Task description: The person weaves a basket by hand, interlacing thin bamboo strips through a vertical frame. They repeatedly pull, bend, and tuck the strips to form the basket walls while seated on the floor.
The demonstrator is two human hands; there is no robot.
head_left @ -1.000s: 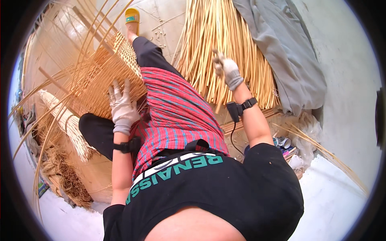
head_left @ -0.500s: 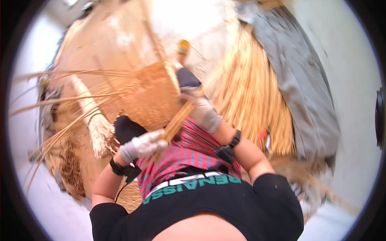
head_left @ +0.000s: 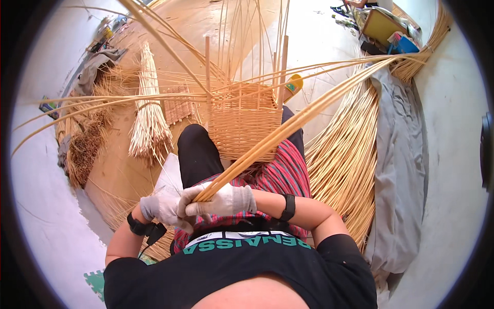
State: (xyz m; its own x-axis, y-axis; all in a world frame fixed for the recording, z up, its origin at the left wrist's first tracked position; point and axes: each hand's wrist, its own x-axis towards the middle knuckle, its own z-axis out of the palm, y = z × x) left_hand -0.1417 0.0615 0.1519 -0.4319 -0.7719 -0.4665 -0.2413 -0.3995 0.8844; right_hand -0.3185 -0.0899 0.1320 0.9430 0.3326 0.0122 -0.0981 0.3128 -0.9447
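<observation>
Both my hands wear white knit gloves and meet in front of my waist. My right hand [head_left: 221, 200] is closed around the lower end of a bundle of wicker rods [head_left: 288, 131], which slants up to the far right across the basket. Pressed against it, my left hand [head_left: 169, 207] has its fingers curled; the right hand partly covers them, so what they hold is hidden. Between my knees stands a half-woven wicker basket [head_left: 242, 131], with upright stakes and long loose rods fanning out to the left, right and far side. Neither hand touches the basket.
Loose pale rods [head_left: 350, 159] lie spread at right beside a grey cloth [head_left: 396, 180]. At left stand a tied bundle of rods [head_left: 149, 110], a small woven panel [head_left: 179, 105] and a heap of darker rods [head_left: 85, 134]. A yellow board [head_left: 383, 28] leans at the far right.
My hands have come together near my waist; the right moved back and left. The rod bundle, earlier held between both hands, now extends far right. The view has shifted and the basket shows more clearly.
</observation>
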